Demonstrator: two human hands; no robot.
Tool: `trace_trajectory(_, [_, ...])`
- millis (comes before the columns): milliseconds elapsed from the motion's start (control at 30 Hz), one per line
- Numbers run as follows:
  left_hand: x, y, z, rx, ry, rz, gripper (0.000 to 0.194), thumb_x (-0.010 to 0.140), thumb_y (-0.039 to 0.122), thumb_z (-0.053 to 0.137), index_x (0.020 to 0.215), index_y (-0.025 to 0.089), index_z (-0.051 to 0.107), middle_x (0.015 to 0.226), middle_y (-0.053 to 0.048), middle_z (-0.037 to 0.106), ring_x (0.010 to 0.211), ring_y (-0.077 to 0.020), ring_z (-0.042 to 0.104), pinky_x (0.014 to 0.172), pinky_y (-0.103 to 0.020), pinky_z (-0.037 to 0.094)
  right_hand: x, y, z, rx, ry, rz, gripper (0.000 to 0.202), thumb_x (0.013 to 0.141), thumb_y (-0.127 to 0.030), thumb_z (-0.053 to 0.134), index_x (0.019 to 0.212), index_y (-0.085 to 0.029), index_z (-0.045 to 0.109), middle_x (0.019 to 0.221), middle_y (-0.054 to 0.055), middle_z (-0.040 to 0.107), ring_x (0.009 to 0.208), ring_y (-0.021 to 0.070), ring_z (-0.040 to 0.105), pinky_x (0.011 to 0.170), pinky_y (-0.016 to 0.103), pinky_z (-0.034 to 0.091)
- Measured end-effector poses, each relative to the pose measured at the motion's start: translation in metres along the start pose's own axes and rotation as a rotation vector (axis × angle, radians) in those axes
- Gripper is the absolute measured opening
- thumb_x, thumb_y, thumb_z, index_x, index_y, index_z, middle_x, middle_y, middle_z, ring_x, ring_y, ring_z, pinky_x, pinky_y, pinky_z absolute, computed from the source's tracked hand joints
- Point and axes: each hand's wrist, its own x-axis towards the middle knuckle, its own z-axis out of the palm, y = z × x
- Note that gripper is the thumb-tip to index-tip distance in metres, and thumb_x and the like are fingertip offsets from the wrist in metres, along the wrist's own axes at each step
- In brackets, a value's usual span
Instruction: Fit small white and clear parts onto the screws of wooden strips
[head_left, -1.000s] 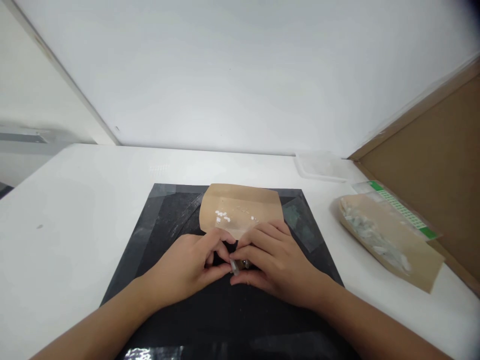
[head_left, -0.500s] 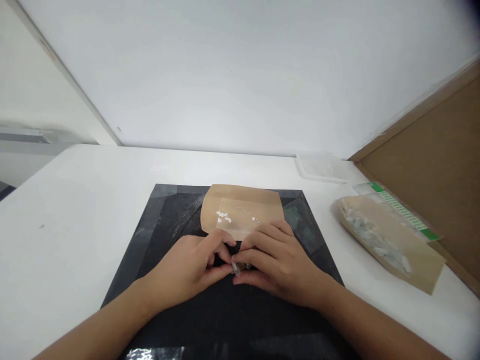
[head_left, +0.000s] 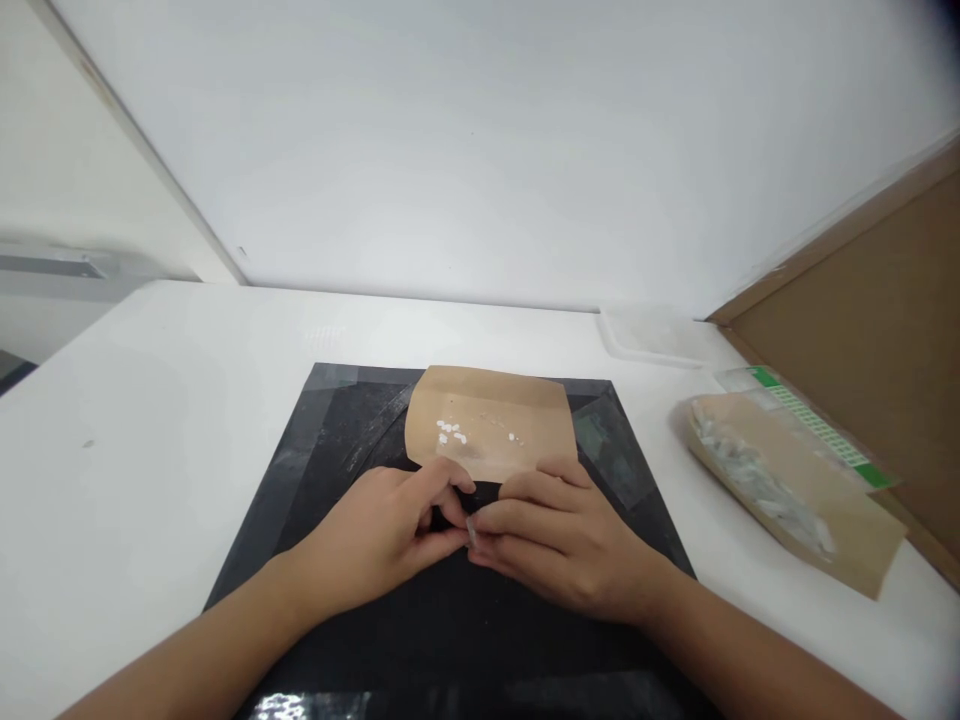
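A small clear piece [head_left: 471, 533], perhaps plastic, stands between my fingertips above the black mat [head_left: 480, 640]; its kind is too small to make out. My left hand [head_left: 397, 520] is closed in a pinch at the piece's left side. From the right, the thumb and fingers of my right hand [head_left: 559, 525] are pressed together on it, hiding most of it. Just beyond both hands lies a brown paper sheet [head_left: 487, 395] with curled sides. Several tiny white flakes [head_left: 450, 430] and a few smaller bits rest on that sheet.
To the right, a brown paper sheet [head_left: 862, 545] holds a heap of clear slivers [head_left: 757, 475]. Behind it lies a clear sleeve with a green printed strip [head_left: 817, 425]. A shallow translucent tray [head_left: 652, 340] sits by the wall, near a brown board [head_left: 862, 290].
My right fingers have closed further over the clear piece, so less of it shows. My left hand keeps nearly the same pose. The view has shifted slightly.
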Motion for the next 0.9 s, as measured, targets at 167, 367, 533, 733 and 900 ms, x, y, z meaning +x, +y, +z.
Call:
trace_trajectory(167, [0.002,0.001,0.0,-0.038,0.001,-0.019,0.033,0.096,0.021,0.072,0.123,0.027,0.054,0.092,0.007,0.081,0.067,-0.012,0.069,0.062,-0.022,0.048,0.001,-0.005,0.001,0.014,-0.04,-0.003,0.016,0.101,-0.017,0.069,0.085,-0.018,0.068,0.091,-0.005,0.078,0.087,0.0122,0.062,0.082,0.035,0.039])
trace_trajectory(367, [0.002,0.003,-0.001,-0.078,-0.005,-0.046,0.031,0.095,0.02,0.073,0.119,0.027,0.054,0.088,0.009,0.08,0.07,-0.0122,0.072,0.065,-0.022,0.049,0.006,-0.008,-0.002,-0.018,-0.163,0.01,0.021,0.103,-0.016,0.063,0.083,-0.018,0.065,0.079,-0.003,0.069,0.08,0.0132,0.058,0.08,0.037,0.037])
trace_trajectory(533, [0.002,0.003,-0.001,-0.093,-0.012,-0.072,0.03,0.094,0.017,0.073,0.114,0.027,0.052,0.087,0.009,0.079,0.071,-0.0124,0.072,0.065,-0.022,0.048,0.011,-0.009,-0.003,-0.057,-0.202,0.007,0.023,0.102,-0.015,0.061,0.079,-0.018,0.061,0.075,-0.002,0.063,0.078,0.0144,0.051,0.082,0.038,0.036])
trace_trajectory(733, [0.003,0.005,-0.001,-0.069,-0.015,-0.104,0.026,0.094,0.018,0.073,0.105,0.026,0.05,0.087,0.009,0.078,0.065,-0.0125,0.067,0.062,-0.023,0.045,0.011,-0.011,-0.004,-0.063,-0.225,0.018,0.021,0.099,-0.014,0.064,0.08,-0.019,0.057,0.077,-0.003,0.06,0.074,0.0146,0.045,0.076,0.038,0.033])
trace_trajectory(900, [0.003,0.003,0.001,-0.075,-0.016,-0.102,0.028,0.094,0.021,0.074,0.108,0.026,0.05,0.087,0.008,0.079,0.066,-0.013,0.068,0.065,-0.023,0.047,0.008,-0.012,-0.003,-0.076,-0.21,0.018,0.023,0.101,-0.012,0.062,0.079,-0.019,0.058,0.075,-0.003,0.06,0.073,0.0144,0.047,0.076,0.037,0.033])
